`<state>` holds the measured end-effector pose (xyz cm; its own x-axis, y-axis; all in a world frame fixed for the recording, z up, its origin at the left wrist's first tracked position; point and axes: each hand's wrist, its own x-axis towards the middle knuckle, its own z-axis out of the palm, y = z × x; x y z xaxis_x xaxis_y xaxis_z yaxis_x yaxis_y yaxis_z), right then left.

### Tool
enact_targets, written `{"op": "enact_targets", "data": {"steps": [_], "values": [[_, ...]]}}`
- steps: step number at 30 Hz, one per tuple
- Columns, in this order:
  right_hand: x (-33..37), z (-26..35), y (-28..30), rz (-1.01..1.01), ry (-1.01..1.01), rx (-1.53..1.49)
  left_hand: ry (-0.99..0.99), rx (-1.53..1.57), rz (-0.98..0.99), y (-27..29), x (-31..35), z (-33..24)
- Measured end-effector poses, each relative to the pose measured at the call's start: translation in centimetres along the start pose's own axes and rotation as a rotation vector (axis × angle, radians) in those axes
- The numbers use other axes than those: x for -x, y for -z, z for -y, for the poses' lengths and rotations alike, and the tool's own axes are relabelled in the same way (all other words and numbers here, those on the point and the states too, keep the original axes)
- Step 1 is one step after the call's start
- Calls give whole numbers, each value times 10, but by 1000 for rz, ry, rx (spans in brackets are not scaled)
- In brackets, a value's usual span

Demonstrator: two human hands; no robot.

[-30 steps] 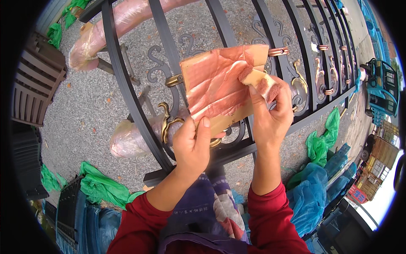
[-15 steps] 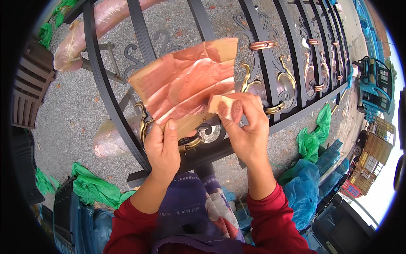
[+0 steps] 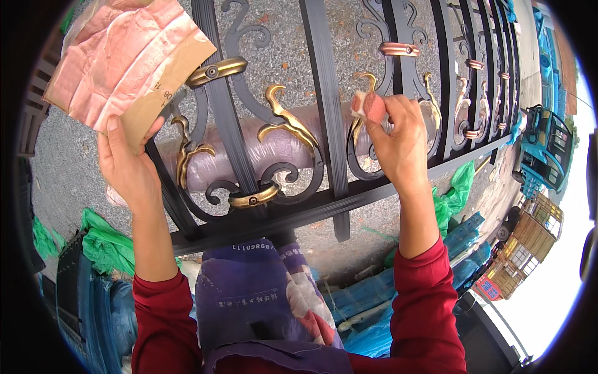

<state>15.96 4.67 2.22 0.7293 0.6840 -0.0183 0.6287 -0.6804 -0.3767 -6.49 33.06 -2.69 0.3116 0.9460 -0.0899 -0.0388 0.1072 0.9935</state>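
Note:
My left hand [image 3: 128,171] grips a piece of cardboard [image 3: 165,87] by its lower edge, thumb on top; crinkled pink-copper paint covers most of it. Between the fingers of my right hand [image 3: 402,146] is a small sponge [image 3: 372,107], stained reddish copper with a pale part showing. It is at a gold-tipped scroll of the black metal railing [image 3: 321,81]; whether it touches the metal I cannot tell. Further left on the railing are a gold leaf ornament [image 3: 289,129] and a gold collar [image 3: 254,197]. A copper-pink collar [image 3: 399,49] sits above my right hand.
Beneath the railing lies a plastic-wrapped pinkish roll [image 3: 233,149] on gravelly ground. Green plastic sheeting [image 3: 106,243] is at the lower left, blue plastic [image 3: 367,290] near my legs. A blue vehicle [image 3: 543,146] and stacked wooden crates [image 3: 526,243] stand off to the right.
My hands have moved apart. The cardboard has gone to the upper left with my left hand, and my right hand has carried the sponge from beside the cardboard up and right to the scroll.

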Motion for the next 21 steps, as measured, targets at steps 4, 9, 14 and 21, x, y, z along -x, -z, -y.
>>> {"op": "enact_targets", "data": {"steps": [4,9,14,21], "values": [[12,3,1,59,74,-61,7,52,23,8,-2,2],[-27,-16,5,-27,34,88,6,83,14,5,-2,3],[3,5,3,109,-28,-15,10,88,15,8,-3,1],[4,12,14,-13,-239,-199,8,77,8,7,-4,2]]}}
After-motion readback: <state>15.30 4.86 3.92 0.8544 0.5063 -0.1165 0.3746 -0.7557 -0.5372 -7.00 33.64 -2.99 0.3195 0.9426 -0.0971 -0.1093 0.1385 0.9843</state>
